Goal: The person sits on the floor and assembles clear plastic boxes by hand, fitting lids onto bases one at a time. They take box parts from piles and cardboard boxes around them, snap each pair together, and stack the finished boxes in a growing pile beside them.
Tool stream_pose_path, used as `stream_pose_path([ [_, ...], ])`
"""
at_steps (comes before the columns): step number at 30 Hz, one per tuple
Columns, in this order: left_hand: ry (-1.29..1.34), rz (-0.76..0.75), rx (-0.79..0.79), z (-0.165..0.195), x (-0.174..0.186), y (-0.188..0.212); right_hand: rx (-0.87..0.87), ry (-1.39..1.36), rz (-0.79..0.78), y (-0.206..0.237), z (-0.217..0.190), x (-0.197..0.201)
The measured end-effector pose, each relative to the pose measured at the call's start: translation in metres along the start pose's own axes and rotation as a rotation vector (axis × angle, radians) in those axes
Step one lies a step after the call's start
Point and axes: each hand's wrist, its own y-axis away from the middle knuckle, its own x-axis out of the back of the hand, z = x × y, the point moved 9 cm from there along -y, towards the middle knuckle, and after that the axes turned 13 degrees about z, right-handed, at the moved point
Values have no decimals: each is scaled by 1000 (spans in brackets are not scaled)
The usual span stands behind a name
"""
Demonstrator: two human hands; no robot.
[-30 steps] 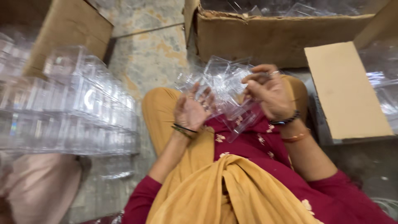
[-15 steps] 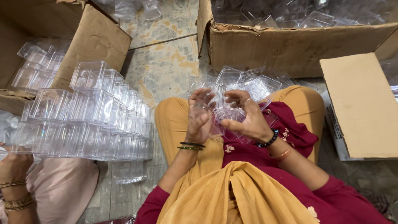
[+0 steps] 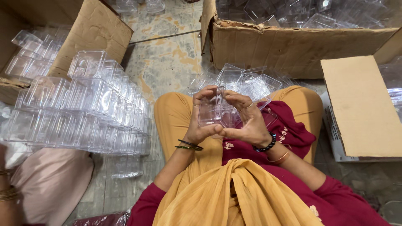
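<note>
I sit on the floor and hold a small clear plastic box over my lap with both hands. My left hand grips its left side, thumb and fingers curled round it. On the box's right side lies my right hand, fingers closed over the top edge. Several more clear plastic boxes lie heaped on my lap just beyond the hands.
Long nested rows of clear boxes are stacked at my left. A cardboard carton of loose clear boxes stands ahead, its flap at the right. Another carton is at upper left. A second person's pink-clothed knee is at lower left.
Both hands have come together on one clear box and drawn it closer to my body. One second ago they were apart among the loose boxes. The view has steadied.
</note>
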Motion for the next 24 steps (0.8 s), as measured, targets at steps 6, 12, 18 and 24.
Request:
stream_pose_path([
  [6, 325, 212, 402, -35, 21, 3, 22, 474, -195, -17, -4, -7],
  [12, 520, 263, 789, -65, 25, 28, 27, 282, -412, -20, -1, -4],
  [18, 105, 221, 393, -40, 27, 23, -77, 106, -206, -6, 20, 10],
  [24, -231, 76, 158, -13, 17, 25, -179, -53, -108, 4, 24, 15],
])
